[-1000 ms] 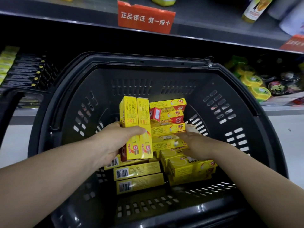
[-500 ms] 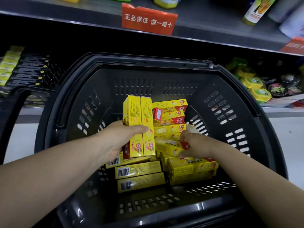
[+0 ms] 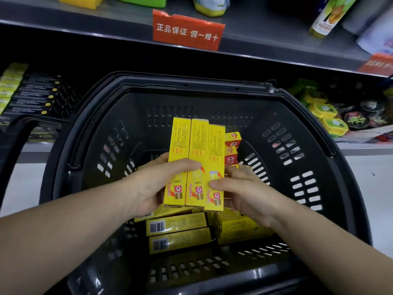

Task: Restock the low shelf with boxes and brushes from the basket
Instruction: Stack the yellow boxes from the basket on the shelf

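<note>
So both hands are on three yellow boxes (image 3: 196,150), long slim cardboard ones with glossy fronts, held upright side by side over the middle of the basket (image 3: 191,83), black slotted plastic. The left hand (image 3: 146,188) has its grip wrapped round the left two, and the right hand (image 3: 244,194) pinches the right-most box. Loose boxes (image 3: 176,225) lie flat on the basket floor toward its near wall.

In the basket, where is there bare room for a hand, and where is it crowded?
Bare floor shows along the basket's near wall, in front of the boxes, and at back left behind the left hand. Centre and right are crowded with boxes.
</note>
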The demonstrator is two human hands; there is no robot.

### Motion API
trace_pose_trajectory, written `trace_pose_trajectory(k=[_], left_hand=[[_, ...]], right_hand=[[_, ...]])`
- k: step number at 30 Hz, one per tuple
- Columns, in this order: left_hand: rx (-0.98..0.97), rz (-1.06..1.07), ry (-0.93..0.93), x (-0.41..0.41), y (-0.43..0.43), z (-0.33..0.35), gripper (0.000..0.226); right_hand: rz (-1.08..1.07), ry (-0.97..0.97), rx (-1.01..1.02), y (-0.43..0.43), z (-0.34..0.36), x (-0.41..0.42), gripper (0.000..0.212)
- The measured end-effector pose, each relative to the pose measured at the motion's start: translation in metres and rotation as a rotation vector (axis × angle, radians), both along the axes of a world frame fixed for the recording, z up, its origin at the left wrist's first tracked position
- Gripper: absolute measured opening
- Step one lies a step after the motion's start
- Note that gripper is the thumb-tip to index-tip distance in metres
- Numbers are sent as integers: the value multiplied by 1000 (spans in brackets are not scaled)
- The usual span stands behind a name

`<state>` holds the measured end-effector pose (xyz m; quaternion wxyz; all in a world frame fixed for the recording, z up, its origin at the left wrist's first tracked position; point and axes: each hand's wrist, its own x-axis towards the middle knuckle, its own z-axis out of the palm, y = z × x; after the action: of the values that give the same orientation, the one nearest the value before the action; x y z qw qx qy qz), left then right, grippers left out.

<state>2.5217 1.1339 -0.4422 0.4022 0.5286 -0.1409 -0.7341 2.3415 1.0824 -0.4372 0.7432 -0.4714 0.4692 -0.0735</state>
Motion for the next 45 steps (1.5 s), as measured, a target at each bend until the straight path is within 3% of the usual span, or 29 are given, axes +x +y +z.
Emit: trace_pose_trajectory(k=[7,12,15,19,25,29,32,37,41,45], left_hand=[[-69,-55,-93,-3,0,5,70],[-128,-70,-119,-3,-8,27,64],[-203,-67,-225,15,-9,48,63],[-254,-1,-410,70,6,72,71],[-181,243,-536,152,46,79,61],[-140,436,-489,176,59,65,41],[-56,530,-367,180,64,58,39],[-29,525,-309,175,66,57,42],[-16,471,-265,168,64,58,46],[-29,458,-150,149,61,55,42]], right_hand=[[88,58,-142,1,5,-4,49],[-58,20,-261,0,25,3,55],[-84,-18,-281,-5,40,10,62],[99,-79,-261,-9,61,34,81],[205,-111,-249,-21,81,103,91],[317,-128,-248,-22,83,143,78],[268,-112,-277,-20,80,166,81],[209,-121,-388,-32,85,184,62],[186,-109,-432,-49,99,187,59],[80,-87,-383,-62,97,193,24]])
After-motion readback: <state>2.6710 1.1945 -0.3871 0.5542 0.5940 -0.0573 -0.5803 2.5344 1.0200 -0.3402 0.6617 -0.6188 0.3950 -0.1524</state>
